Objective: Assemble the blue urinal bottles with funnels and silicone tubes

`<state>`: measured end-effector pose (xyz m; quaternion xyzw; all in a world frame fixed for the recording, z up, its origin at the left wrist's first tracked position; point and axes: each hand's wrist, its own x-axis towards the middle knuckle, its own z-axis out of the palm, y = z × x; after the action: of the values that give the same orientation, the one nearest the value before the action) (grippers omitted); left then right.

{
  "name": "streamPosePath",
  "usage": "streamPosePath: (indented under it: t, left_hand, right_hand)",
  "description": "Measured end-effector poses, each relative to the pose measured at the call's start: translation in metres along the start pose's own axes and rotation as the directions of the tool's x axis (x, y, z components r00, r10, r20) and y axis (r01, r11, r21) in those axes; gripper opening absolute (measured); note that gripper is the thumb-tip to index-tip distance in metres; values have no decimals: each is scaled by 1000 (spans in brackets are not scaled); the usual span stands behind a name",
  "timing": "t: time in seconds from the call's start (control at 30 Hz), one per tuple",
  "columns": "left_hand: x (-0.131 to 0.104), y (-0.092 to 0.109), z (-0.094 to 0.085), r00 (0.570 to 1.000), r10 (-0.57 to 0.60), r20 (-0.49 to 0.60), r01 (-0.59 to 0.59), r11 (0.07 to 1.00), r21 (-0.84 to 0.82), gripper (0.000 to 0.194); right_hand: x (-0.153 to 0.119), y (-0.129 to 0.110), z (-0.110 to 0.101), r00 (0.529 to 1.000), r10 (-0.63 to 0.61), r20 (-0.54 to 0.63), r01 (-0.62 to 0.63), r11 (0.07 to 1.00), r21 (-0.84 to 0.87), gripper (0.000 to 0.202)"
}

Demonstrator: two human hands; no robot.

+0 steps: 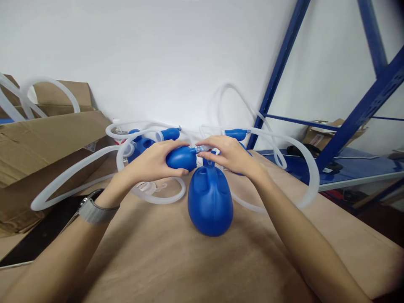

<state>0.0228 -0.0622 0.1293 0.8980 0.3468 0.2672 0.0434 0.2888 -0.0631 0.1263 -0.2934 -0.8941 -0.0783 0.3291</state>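
At the center of the frame, your left hand (160, 160), fingers curled, grips a blue bulb (181, 159) as your right hand (229, 153), partly closed, pinches the clear fitting (205, 148) at its tip, above a blue jug (210, 202) on the table (202, 265).

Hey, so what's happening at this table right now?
Someone's left hand grips a small blue bulb, while the right hand holds the clear fitting at its tip. A big blue bottle sits on the table just in front, with more blue parts and pale hoses around it.
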Motion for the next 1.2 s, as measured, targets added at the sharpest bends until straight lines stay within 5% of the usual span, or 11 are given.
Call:
streamPosePath:
  t: [0.27,0.4,0.7,1.2]
  left_hand:
    - [-4,16,5,985,142,-99,-139,990,39,56]
    - [-3,20,7,968,220,-120,-192,960,205,40]
    - [-1,11,21,945,289,-154,-200,881,428,38]
    - [4,17,19,986,116,-121,-113,993,34,27]
  right_hand:
    - [0,-1,0,998,56,29,-52,992,-113,34]
    - [2,-8,1,994,5,108,12,987,-160,36]
    - [2,-9,11,986,-55,157,79,985,-150,39]
    - [2,-11,13,969,-20,246,52,991,-121,33]
